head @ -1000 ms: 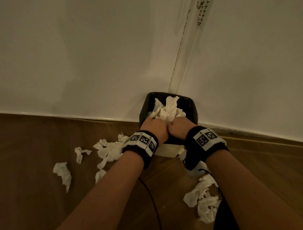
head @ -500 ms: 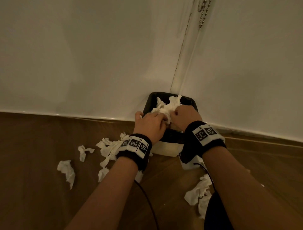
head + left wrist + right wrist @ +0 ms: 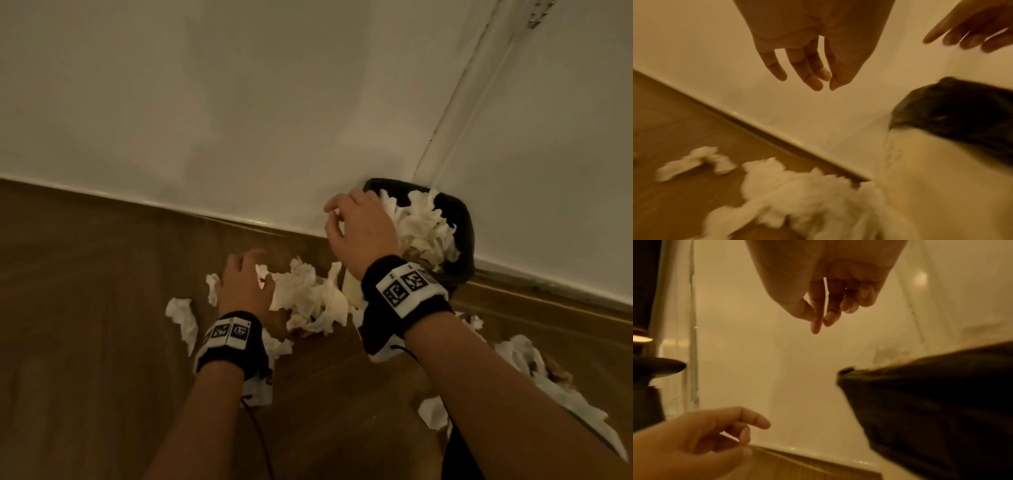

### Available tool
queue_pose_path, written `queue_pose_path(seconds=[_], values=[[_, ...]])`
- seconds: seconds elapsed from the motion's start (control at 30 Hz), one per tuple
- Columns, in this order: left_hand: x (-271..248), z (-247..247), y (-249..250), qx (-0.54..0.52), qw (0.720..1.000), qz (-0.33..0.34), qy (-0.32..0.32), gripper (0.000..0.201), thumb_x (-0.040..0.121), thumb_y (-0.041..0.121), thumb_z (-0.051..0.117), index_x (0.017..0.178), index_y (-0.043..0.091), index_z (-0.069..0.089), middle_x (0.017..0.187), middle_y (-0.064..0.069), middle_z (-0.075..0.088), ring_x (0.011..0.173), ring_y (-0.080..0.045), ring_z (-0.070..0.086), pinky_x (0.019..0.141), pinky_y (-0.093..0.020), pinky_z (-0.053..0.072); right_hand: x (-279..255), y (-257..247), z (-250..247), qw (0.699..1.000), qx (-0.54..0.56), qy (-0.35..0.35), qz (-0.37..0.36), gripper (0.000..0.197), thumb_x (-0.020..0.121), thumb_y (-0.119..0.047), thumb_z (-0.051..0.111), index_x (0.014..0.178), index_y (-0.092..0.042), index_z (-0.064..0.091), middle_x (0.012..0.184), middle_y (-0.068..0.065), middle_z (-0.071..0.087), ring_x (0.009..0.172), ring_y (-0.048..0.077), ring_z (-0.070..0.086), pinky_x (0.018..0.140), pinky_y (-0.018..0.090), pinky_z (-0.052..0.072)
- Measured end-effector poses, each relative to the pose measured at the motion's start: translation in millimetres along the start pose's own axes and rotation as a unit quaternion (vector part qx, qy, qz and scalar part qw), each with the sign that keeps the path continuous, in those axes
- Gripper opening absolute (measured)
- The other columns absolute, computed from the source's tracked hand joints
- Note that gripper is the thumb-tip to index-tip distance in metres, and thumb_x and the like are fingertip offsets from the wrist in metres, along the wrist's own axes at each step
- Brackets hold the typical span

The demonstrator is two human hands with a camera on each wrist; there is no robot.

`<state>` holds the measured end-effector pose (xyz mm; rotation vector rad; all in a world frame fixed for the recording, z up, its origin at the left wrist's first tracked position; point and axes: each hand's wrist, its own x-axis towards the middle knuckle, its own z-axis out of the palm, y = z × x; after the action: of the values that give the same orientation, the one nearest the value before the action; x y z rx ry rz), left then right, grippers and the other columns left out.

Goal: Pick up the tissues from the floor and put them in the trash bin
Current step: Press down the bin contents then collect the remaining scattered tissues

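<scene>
The trash bin (image 3: 463, 236), lined with a black bag, stands in the wall corner with crumpled white tissues (image 3: 424, 226) heaped inside it. My right hand (image 3: 337, 222) hovers just left of the bin's rim, fingers loosely curled and empty; the right wrist view shows these fingers (image 3: 827, 316) holding nothing. My left hand (image 3: 250, 274) is lower, over a pile of tissues (image 3: 308, 298) on the wooden floor. Its fingers (image 3: 807, 74) hang straight and empty. That pile (image 3: 797, 194) lies against the bin's pale base (image 3: 941, 178).
More crumpled tissues lie on the floor at the left (image 3: 181, 318) and at the lower right (image 3: 520, 356). White walls and a baseboard (image 3: 205, 216) close off the far side. A black cable (image 3: 257, 428) hangs from my left wrist. A bead chain (image 3: 537, 13) hangs top right.
Both hands let go of the tissue wad, which now lies in the bin. The right hand drew back to the left of the rim; the left hand dropped to the floor pile.
</scene>
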<state>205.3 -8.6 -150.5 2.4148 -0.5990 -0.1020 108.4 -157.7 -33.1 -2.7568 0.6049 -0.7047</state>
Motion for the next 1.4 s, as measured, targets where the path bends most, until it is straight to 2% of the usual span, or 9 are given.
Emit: queue_pose_path(seconds=[0.1, 0.23, 0.33, 0.47, 0.6, 0.8, 1.03, 1.23, 1.4], values=[[-5.5, 3.4, -42.7, 0.038, 0.995, -0.087, -0.032, 0.078, 0.072, 0.045, 0.070, 0.139, 0.031, 0.031, 0.142, -0.009, 0.030, 0.129, -0.032, 0.036, 0.105, -0.051, 0.032, -1.3, -22.0, 22.1, 0.998, 0.002, -0.047, -0.038, 0.023, 0.092, -0.022, 0.045, 0.108, -0.016, 0.061, 0.103, 0.002, 0.057, 0.103, 0.019, 0.045, 0.087, 0.030, 0.040], [-15.8, 16.1, -81.0, 0.109, 0.968, -0.162, -0.160, 0.119, 0.057, 0.075, 0.064, 0.144, 0.042, -0.010, 0.156, -0.006, -0.009, 0.143, -0.036, -0.002, 0.112, -0.059, 0.008, -6.0, -42.8, 54.4, 0.989, 0.014, -0.130, -0.063, 0.030, 0.093, -0.024, 0.043, 0.120, -0.018, 0.056, 0.113, 0.001, 0.055, 0.109, 0.018, 0.042, 0.089, 0.028, 0.039], [-23.0, 26.6, -99.2, 0.164, 0.944, -0.164, -0.233, 0.126, 0.049, 0.086, 0.057, 0.134, 0.050, -0.029, 0.151, -0.006, -0.032, 0.139, -0.041, -0.019, 0.106, -0.068, 0.001, -13.4, -53.2, 77.2, 0.977, 0.014, -0.198, -0.078, 0.042, 0.093, -0.029, 0.044, 0.135, -0.022, 0.045, 0.128, 0.001, 0.049, 0.120, 0.019, 0.036, 0.098, 0.030, 0.037], [-22.7, 28.1, -122.3, 0.168, 0.938, -0.176, -0.245, 0.118, 0.047, 0.091, 0.051, 0.127, 0.060, -0.029, 0.143, -0.006, -0.044, 0.135, -0.043, -0.029, 0.104, -0.072, -0.003, -26.7, -64.4, 107.4, 0.955, -0.005, -0.280, -0.097, 0.055, 0.092, -0.035, 0.046, 0.145, -0.029, 0.030, 0.151, 0.005, 0.028, 0.140, 0.027, 0.017, 0.112, 0.039, 0.024], [-18.8, 20.6, -135.4, 0.165, 0.946, -0.161, -0.229, 0.098, 0.055, 0.088, 0.050, 0.136, 0.061, 0.002, 0.149, -0.007, -0.034, 0.141, -0.039, -0.015, 0.109, -0.064, 0.006, -34.5, -63.4, 139.4, 0.941, -0.015, -0.329, -0.076, 0.059, 0.092, -0.041, 0.045, 0.146, -0.035, 0.023, 0.157, 0.003, 0.011, 0.145, 0.030, 0.001, 0.117, 0.047, 0.017], [-22.8, 14.6, -142.0, 0.110, 0.973, -0.139, -0.149, 0.058, 0.079, 0.054, 0.062, 0.129, 0.027, 0.047, 0.155, -0.007, 0.009, 0.138, -0.030, 0.023, 0.106, -0.048, 0.033, -36.6, -63.0, 194.9, 0.906, -0.049, -0.413, -0.082, 0.064, 0.093, -0.041, 0.044, 0.149, -0.035, 0.012, 0.159, 0.003, 0.003, 0.145, 0.033, -0.002, 0.118, 0.046, 0.014], [-24.9, 14.1, -150.0, 0.039, 0.982, -0.154, -0.099, 0.034, 0.095, 0.035, 0.047, 0.119, 0.015, 0.058, 0.131, -0.008, 0.045, 0.120, -0.026, 0.041, 0.096, -0.040, 0.040, -36.2, -75.1, 229.6, 0.863, -0.106, -0.476, -0.132, 0.067, 0.093, -0.034, 0.045, 0.149, -0.035, 0.007, 0.158, 0.000, -0.007, 0.144, 0.036, -0.007, 0.115, 0.051, 0.017], [-19.5, 14.6, -156.4, -0.038, 0.975, -0.189, -0.113, 0.050, 0.095, 0.015, 0.048, 0.142, 0.020, 0.032, 0.133, -0.012, 0.048, 0.117, -0.029, 0.050, 0.096, -0.042, 0.045, -19.2, -91.6, 248.0, 0.852, -0.119, -0.490, -0.142, 0.079, 0.089, -0.025, 0.055, 0.149, -0.037, 0.005, 0.158, 0.001, -0.014, 0.143, 0.038, -0.012, 0.116, 0.051, 0.012], [-25.5, 22.8, -166.4, -0.032, 0.979, -0.191, -0.055, 0.042, 0.096, 0.034, 0.047, 0.135, 0.023, 0.038, 0.118, 0.010, 0.043, 0.083, -0.005, 0.051, 0.064, -0.016, 0.039, -8.1, -100.7, 259.9, 0.838, -0.097, -0.524, -0.117, 0.064, 0.094, -0.010, 0.043, 0.149, -0.032, 0.017, 0.159, 0.005, -0.002, 0.145, 0.033, -0.001, 0.116, 0.049, 0.019]])
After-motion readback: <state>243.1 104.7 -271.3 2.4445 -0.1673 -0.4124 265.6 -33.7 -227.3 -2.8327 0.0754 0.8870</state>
